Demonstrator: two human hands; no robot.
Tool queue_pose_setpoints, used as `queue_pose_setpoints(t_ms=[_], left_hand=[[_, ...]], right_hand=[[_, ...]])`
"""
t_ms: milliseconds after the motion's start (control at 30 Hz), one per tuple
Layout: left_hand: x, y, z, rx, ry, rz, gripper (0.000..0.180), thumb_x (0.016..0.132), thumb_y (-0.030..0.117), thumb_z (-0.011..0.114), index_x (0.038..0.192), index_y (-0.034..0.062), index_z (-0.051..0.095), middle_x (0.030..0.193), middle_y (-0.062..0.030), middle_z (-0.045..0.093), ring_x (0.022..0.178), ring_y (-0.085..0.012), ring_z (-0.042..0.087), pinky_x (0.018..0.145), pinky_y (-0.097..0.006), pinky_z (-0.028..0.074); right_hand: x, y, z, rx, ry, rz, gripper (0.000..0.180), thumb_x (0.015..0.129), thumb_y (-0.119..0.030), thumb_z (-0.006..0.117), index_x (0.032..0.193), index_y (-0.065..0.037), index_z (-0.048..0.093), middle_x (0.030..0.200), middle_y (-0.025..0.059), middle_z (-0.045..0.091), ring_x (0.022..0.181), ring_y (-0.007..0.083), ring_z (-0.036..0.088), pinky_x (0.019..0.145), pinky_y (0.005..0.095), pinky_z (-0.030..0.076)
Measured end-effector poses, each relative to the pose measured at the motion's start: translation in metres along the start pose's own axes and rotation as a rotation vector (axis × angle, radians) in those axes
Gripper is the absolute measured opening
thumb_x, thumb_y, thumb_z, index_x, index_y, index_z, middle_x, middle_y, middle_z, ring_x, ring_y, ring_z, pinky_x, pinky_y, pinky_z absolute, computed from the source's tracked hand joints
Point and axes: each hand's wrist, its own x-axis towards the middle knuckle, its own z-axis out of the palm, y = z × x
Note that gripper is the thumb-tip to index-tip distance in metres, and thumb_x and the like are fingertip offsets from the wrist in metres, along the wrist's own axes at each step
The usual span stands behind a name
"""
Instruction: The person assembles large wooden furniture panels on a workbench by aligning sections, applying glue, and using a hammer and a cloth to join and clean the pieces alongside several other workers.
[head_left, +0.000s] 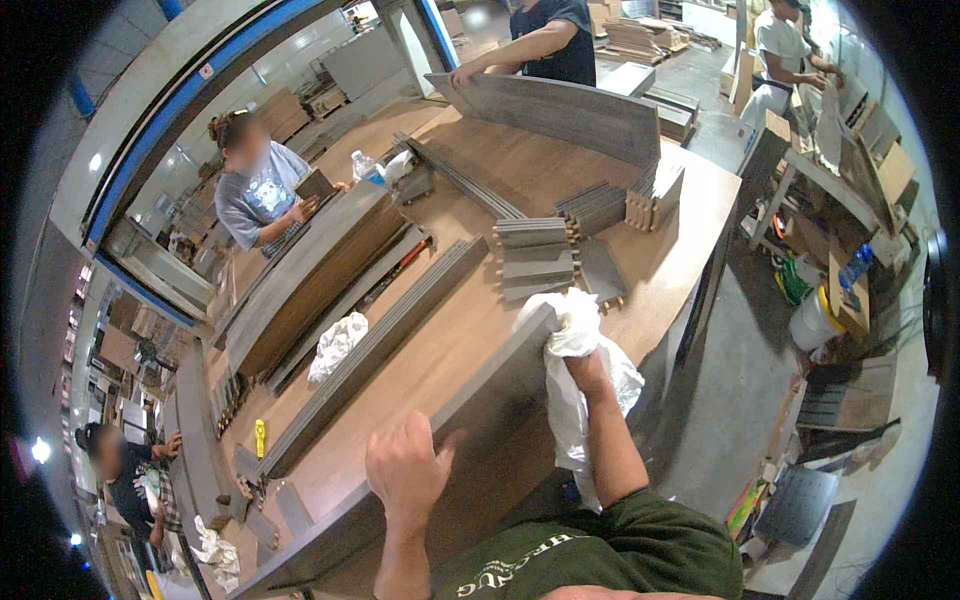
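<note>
Head view. The long, flat grey wood-grain board [500,420] extends diagonally along the near side of the brown wood-topped table [690,235], directly in front of the person, with one broad face toward the body.

Hand state: on the left hand [408,468], the thumb stands apart from the bent fingers, with nothing visible between them; contact with the board's upper edge cannot be confirmed. The right hand [587,372] is at the board's far right end, within a loose, bunched white cloth [568,405]. The folds cover its fingers, so whether they are clamped cannot be told.

Risk 1: the board could tip or slide toward the body. Probable cause: support from the left hand is slight while the right hand presses on one end.
Risk 2: the cloth could snag on a corner of the board. Probable cause: loose folds hang around that end.
Risk 3: the board's end could knock the short grey wooden pieces with pale dowels [536,262]. Probable cause: they lie near that end, and a swing would reach them.

Board appearance: straight, narrow-edged, matt grey, with a darker shaded near face. Its lower edge is partly hidden; fine surface marks cannot be resolved.
</note>
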Motion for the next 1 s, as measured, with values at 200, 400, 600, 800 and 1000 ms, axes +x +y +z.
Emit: queue_pose_setpoints(t_ms=[200, 400, 600, 800, 1000], left_hand=[[-0.007, 0.004, -0.001, -0.006, -0.006, -0.008, 0.053, 0.070, 0.054, 0.070, 0.071, 0.0064, 0.048, 0.060, -0.0102, 0.052, 0.061, -0.0302, 0.054, 0.061, -0.040, 0.036], [-0.010, 0.006, -0.003, 0.053, 0.001, 0.003, 0.047, 0.070, 0.048, 0.073, 0.068, 0.0093, 0.047, 0.059, -0.0069, 0.049, 0.059, -0.0270, 0.052, 0.059, -0.039, 0.036], [-0.005, -0.002, 0.009, 0.083, -0.010, -0.003, 0.056, 0.073, 0.058, 0.066, 0.070, 0.0057, 0.047, 0.065, -0.0130, 0.052, 0.062, -0.0332, 0.052, 0.063, -0.043, 0.037], [-0.013, 0.007, -0.001, 0.058, -0.017, -0.011, 0.054, 0.073, 0.056, 0.067, 0.072, 0.0056, 0.047, 0.064, -0.0127, 0.053, 0.064, -0.0320, 0.055, 0.063, -0.042, 0.037], [-0.014, 0.016, -0.002, 0.121, 0.027, 0.047, 0.054, 0.075, 0.057, 0.064, 0.076, 0.0050, 0.049, 0.066, -0.0111, 0.053, 0.064, -0.0311, 0.054, 0.061, -0.040, 0.037]], right_hand=[[0.011, -0.045, -0.020, -0.024, -0.236, 0.150, 0.057, 0.073, -0.016, 0.074, 0.124, -0.001, 0.051, 0.118, 0.0112, 0.059, 0.106, 0.0222, 0.056, 0.093, 0.0350, 0.043], [0.021, -0.034, -0.021, 0.072, -0.301, 0.008, 0.062, 0.069, -0.018, 0.078, 0.122, -0.001, 0.051, 0.112, 0.0095, 0.061, 0.105, 0.0214, 0.056, 0.093, 0.0348, 0.043], [0.005, 0.038, -0.021, 0.329, -0.306, 0.361, 0.050, 0.074, -0.009, 0.070, 0.121, -0.002, 0.053, 0.110, 0.0056, 0.059, 0.100, 0.0160, 0.055, 0.088, 0.0325, 0.045], [0.001, 0.016, -0.026, 0.104, -0.280, 0.273, 0.064, 0.070, -0.013, 0.076, 0.127, -0.001, 0.047, 0.122, 0.0096, 0.054, 0.114, 0.0209, 0.050, 0.099, 0.0338, 0.039], [0.026, 0.008, -0.007, 0.492, -0.254, 0.040, 0.070, 0.073, -0.018, 0.075, 0.133, -0.001, 0.041, 0.126, 0.0079, 0.051, 0.115, 0.0170, 0.047, 0.099, 0.0325, 0.037]])
